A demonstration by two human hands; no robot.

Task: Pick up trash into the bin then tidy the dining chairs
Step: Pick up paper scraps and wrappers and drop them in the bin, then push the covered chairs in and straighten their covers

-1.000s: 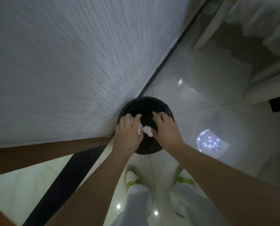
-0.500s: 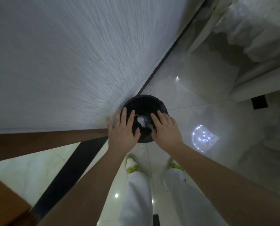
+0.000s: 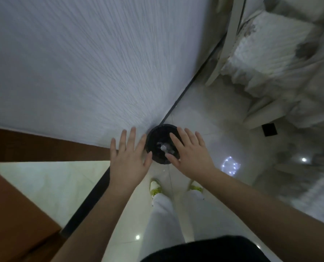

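A round black bin point(image 3: 155, 133) stands on the pale tiled floor against the white wall. Crumpled white trash point(image 3: 164, 148) lies inside it. My left hand point(image 3: 129, 159) hovers flat to the left of the bin, fingers spread, holding nothing. My right hand point(image 3: 190, 154) is above the bin's right side and covers part of its rim, fingers apart and empty. At the right, a white-framed dining chair point(image 3: 231, 35) with a pale cushion is partly in view.
A textured white wall point(image 3: 81, 63) fills the upper left, with a dark skirting strip point(image 3: 191, 82) along its base. Brown wooden furniture point(image 3: 12, 214) sits at the lower left. A small black block point(image 3: 269, 129) lies under the chair. My white trousers and yellow-green shoes stand below the bin.
Both hands held white trash over the bin a second ago; they let it drop in, opened, and have lifted away as my view rose.
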